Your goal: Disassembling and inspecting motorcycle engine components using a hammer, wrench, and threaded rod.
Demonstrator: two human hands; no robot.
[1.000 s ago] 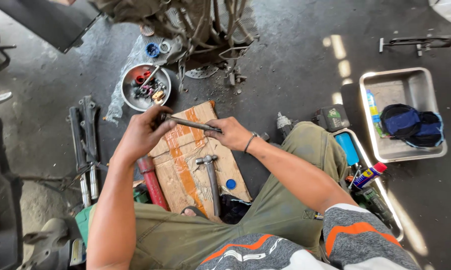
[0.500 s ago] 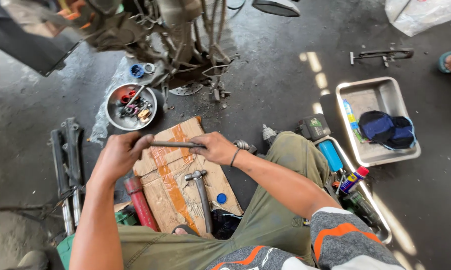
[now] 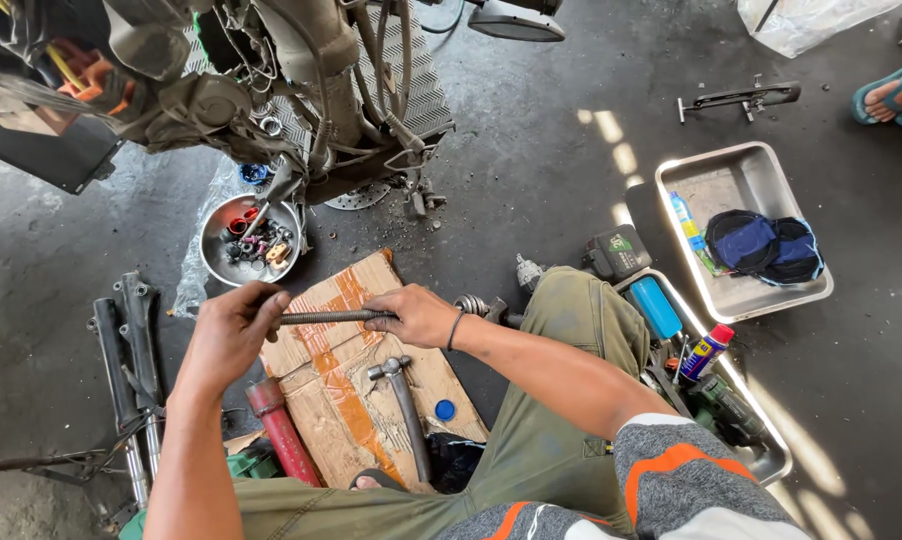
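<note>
we are holding a long threaded rod point(image 3: 333, 317) level above the flattened cardboard point(image 3: 356, 390) on the floor, our left hand point(image 3: 233, 330) closed around one end and our right hand point(image 3: 416, 315) curled round the other. to do this well, we are judging it wise to be keeping both grips firm and the rod straight, not letting it tilt towards the hammer point(image 3: 403, 400) lying just below. the bowl of small parts point(image 3: 249, 240) is sitting near, ahead of the left hand.
</note>
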